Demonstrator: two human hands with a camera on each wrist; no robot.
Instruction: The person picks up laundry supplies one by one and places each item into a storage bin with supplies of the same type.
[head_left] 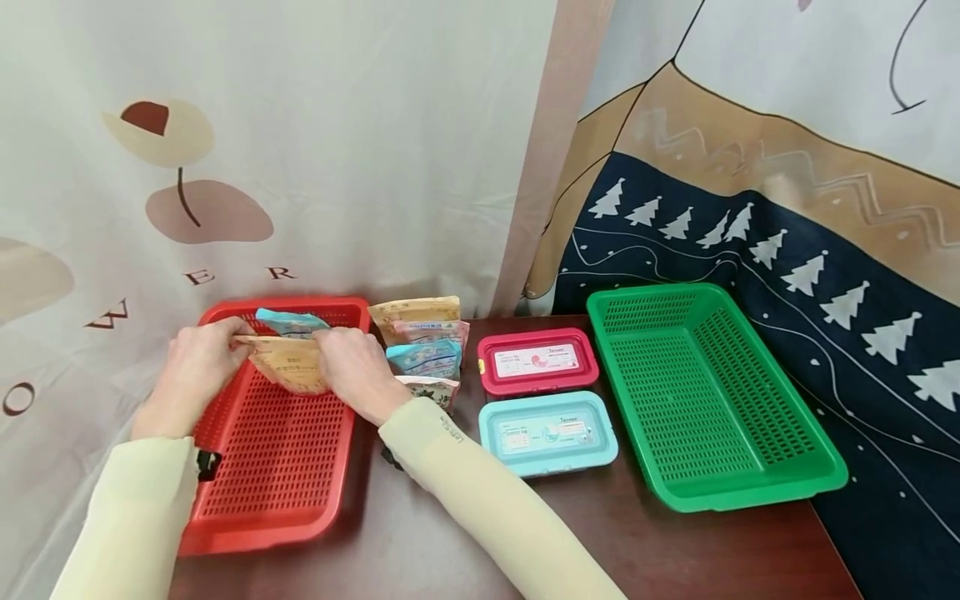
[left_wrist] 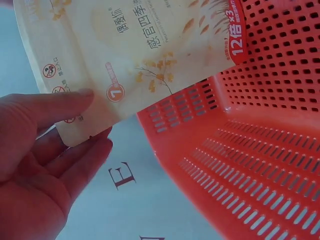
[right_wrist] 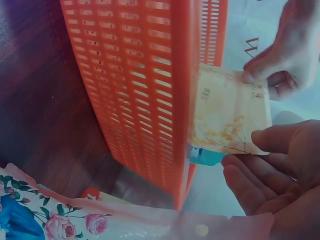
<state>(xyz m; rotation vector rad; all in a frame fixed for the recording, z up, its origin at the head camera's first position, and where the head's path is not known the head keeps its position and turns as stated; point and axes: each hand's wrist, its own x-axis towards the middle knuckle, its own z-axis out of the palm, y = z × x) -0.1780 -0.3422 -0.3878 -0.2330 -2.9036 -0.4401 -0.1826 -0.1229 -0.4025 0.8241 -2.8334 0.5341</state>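
At the left of the head view, the left hand (head_left: 197, 362) and the right hand (head_left: 357, 368) each pinch a top corner of a yellow pouch (head_left: 291, 365), which hangs in the upper part of the red basket (head_left: 273, 467). A blue pouch (head_left: 279, 319) shows just behind it. Whether the yellow pouch's base touches the basket floor is hidden. If both hands let go while that base is unsupported or folded, the soft pouch could slump forward; pressed too far back, it could knock the blue one over. The right sleeve (head_left: 420, 425) lies just beside the row of pouches (head_left: 423, 360) at the picture's centre, so a careless withdrawal could topple them.
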